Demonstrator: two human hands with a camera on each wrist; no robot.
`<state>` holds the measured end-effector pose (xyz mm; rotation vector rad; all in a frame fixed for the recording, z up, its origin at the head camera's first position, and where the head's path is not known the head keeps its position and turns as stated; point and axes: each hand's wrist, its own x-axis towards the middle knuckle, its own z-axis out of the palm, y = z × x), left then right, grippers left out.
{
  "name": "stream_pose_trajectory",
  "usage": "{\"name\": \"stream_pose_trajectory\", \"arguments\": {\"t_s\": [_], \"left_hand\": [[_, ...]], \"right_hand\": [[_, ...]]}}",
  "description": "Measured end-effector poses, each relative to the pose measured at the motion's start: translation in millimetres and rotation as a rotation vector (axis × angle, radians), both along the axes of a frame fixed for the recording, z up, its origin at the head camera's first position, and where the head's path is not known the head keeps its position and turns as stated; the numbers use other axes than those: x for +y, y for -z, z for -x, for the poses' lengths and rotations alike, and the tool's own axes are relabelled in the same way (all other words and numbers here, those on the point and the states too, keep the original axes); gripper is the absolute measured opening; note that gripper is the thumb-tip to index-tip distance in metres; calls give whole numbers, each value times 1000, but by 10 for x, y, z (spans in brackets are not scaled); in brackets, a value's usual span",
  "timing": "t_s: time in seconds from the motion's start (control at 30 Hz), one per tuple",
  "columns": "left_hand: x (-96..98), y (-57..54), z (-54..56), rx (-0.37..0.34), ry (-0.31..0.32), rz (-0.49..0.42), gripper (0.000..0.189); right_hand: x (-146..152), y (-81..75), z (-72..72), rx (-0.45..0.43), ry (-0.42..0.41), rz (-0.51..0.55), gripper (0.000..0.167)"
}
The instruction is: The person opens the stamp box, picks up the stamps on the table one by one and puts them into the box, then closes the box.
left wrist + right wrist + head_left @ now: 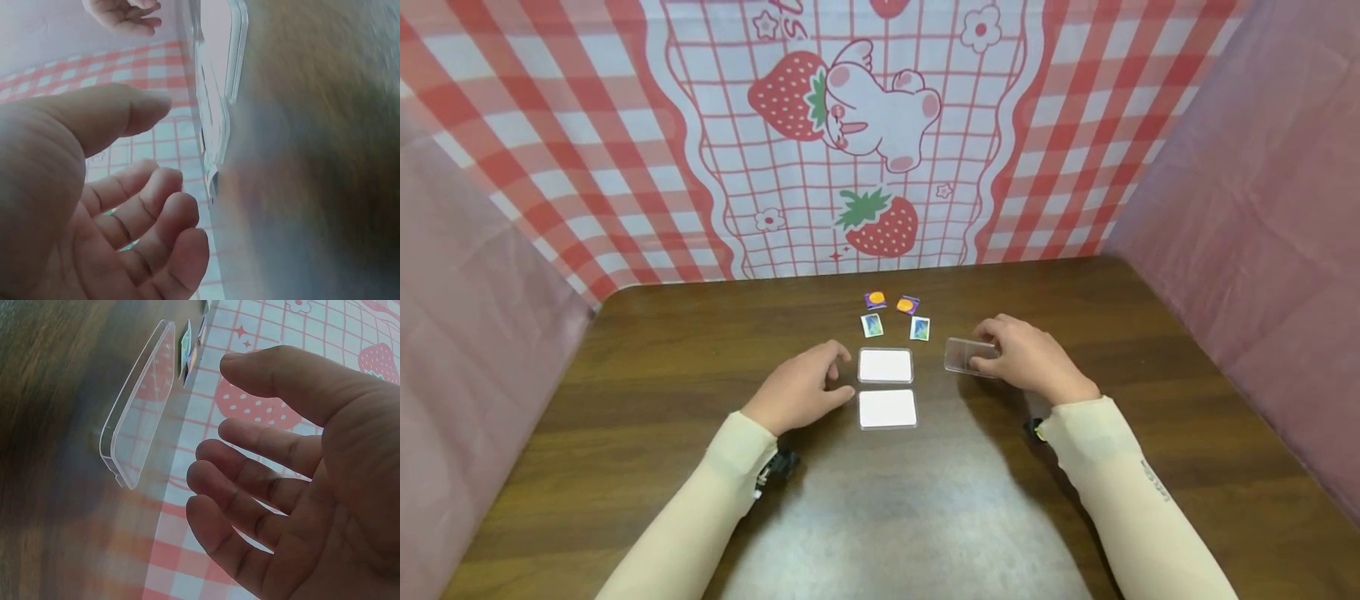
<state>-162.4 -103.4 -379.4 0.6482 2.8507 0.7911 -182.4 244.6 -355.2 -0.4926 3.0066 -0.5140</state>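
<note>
A clear, shallow plastic case lies on the wooden table below my right hand. In the right wrist view, a gap shows between this case and the loosely bent fingers, which hold nothing. My left hand hovers just left of two flat clear cases with white faces, one farther away and one nearer. Its thumb and fingers are apart with nothing between them. Beyond the white cases lie small printed pieces: two purple and orange, two blue-green with white borders.
The brown wooden table extends on both sides of the hands. Behind it hangs a red checked cloth printed with strawberries, and pink cloth hangs at both sides. Wrist-worn cameras sit under the sleeves.
</note>
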Motion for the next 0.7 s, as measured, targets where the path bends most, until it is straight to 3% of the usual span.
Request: {"name": "stream_pose_trajectory", "arguments": {"t_s": [0.33, 0.7], "left_hand": [[-84, -9, 74, -27, -37, -11, 53], [25, 182, 272, -83, -14, -30, 55]], "right_hand": [[3, 6, 0, -12, 21, 17, 45], [-7, 6, 0, -8, 16, 4, 44]]}}
